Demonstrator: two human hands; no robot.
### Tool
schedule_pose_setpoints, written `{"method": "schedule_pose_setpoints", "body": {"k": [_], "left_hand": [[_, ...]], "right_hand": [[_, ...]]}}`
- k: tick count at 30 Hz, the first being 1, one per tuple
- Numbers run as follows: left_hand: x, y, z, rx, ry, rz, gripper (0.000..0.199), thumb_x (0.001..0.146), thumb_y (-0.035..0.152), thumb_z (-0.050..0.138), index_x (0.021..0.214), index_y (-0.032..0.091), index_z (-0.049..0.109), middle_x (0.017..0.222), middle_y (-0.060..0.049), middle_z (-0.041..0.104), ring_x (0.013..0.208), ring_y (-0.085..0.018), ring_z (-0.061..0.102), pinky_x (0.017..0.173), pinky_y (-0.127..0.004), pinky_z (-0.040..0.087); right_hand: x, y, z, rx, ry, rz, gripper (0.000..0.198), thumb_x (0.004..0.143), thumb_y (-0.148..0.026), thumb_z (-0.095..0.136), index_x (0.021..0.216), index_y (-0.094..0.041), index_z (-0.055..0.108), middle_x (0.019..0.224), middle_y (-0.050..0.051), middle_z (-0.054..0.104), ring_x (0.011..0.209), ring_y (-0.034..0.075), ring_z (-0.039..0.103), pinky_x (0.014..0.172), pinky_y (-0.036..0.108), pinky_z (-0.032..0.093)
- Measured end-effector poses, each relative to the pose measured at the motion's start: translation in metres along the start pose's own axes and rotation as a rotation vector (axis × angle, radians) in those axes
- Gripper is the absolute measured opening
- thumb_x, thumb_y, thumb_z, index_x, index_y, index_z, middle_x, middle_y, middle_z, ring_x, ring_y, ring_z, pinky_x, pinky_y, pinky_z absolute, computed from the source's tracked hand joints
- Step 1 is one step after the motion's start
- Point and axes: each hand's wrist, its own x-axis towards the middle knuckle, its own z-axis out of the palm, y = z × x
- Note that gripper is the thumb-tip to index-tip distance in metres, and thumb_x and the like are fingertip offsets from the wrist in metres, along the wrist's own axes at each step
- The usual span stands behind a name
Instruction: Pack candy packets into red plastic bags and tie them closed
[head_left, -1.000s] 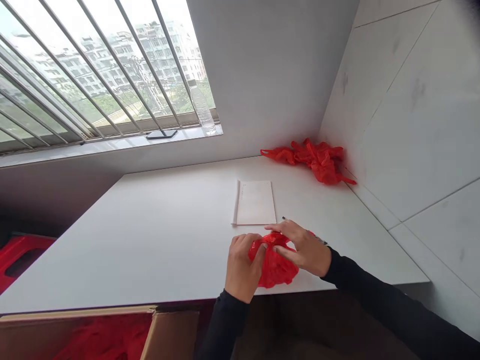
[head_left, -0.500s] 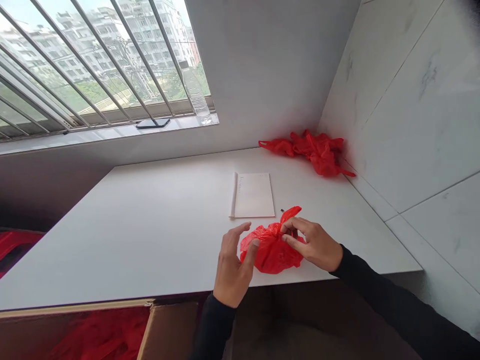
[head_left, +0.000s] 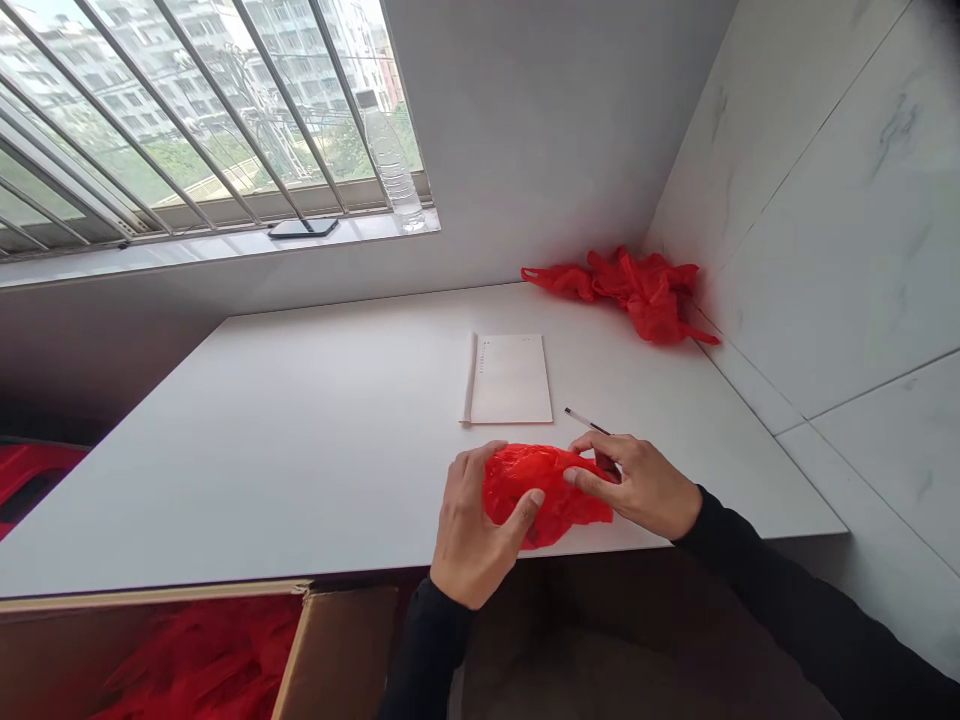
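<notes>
- A cardboard box point(head_left: 330, 650) with red plastic inside sits below the table point(head_left: 300, 450) edge.
- The red bag point(head_left: 551, 490) lies crumpled at the near edge, its long axis left-right, between both hands.
- The left hand point(head_left: 472, 530) cups its left end; the right hand point(head_left: 641, 485) pinches its right end.
- Beyond lie a pen point(head_left: 589, 422), a notebook point(head_left: 510, 378) and more red bags point(head_left: 630, 290) in the far corner.

A red plastic bag point(head_left: 547, 490), thin, glossy and crumpled into a flattened bundle, is laid at the near edge of the white table point(head_left: 300, 450). It is gripped on its left side by the left hand point(head_left: 472, 530) and pinched at its upper right by the right hand point(head_left: 637, 485).
</notes>
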Motion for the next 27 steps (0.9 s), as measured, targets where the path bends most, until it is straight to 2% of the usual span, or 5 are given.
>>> {"method": "schedule_pose_setpoints", "body": {"k": [3,9,16,20,27], "left_hand": [[0.002,0.001,-0.005,0.011,0.069,-0.037,0.018,0.092,0.039,0.062,0.089,0.022,0.066,0.089,-0.003,0.063,0.088,-0.021,0.058,0.082,-0.034,0.047],[0.002,0.003,-0.03,0.03,0.309,-0.1,0.024,0.095,0.044,0.06,0.104,0.025,0.07,0.09,-0.001,0.049,0.077,-0.015,0.047,0.071,-0.027,0.043],[-0.005,0.036,-0.029,-0.123,0.165,-0.231,0.03,0.09,0.051,0.066,0.083,0.022,0.061,0.069,0.004,0.042,0.062,-0.012,0.039,0.057,-0.024,0.036],[-0.006,0.039,-0.028,-0.222,0.128,-0.234,0.031,0.09,0.05,0.067,0.084,0.021,0.056,0.078,0.002,0.053,0.068,-0.013,0.048,0.059,-0.024,0.043],[-0.011,0.028,-0.029,-0.503,0.19,-0.266,0.025,0.086,0.04,0.074,0.092,0.019,0.06,0.096,-0.002,0.061,0.089,-0.018,0.061,0.071,-0.027,0.054]], "right_hand": [[-0.001,-0.001,0.0,0.061,0.106,0.045,0.028,0.098,-0.05,0.05,0.09,-0.026,0.061,0.065,-0.004,0.052,0.06,0.016,0.05,0.063,0.032,0.044],[-0.01,0.008,-0.008,0.288,0.214,0.108,0.022,0.097,-0.048,0.054,0.099,-0.026,0.052,0.104,0.004,0.065,0.1,0.023,0.062,0.099,0.044,0.049],[-0.022,-0.048,-0.008,0.177,0.573,-0.191,0.023,0.094,-0.028,0.062,0.11,-0.03,0.046,0.119,0.007,0.059,0.118,0.028,0.057,0.101,0.051,0.049],[-0.013,-0.068,0.0,-0.13,0.245,-0.465,0.035,0.097,-0.018,0.055,0.129,-0.029,0.046,0.114,0.007,0.065,0.109,0.029,0.062,0.095,0.049,0.051],[-0.012,-0.072,0.01,-0.304,0.079,-0.428,0.012,0.099,-0.014,0.046,0.101,-0.02,0.057,0.09,0.006,0.066,0.081,0.023,0.063,0.07,0.04,0.054]]}}
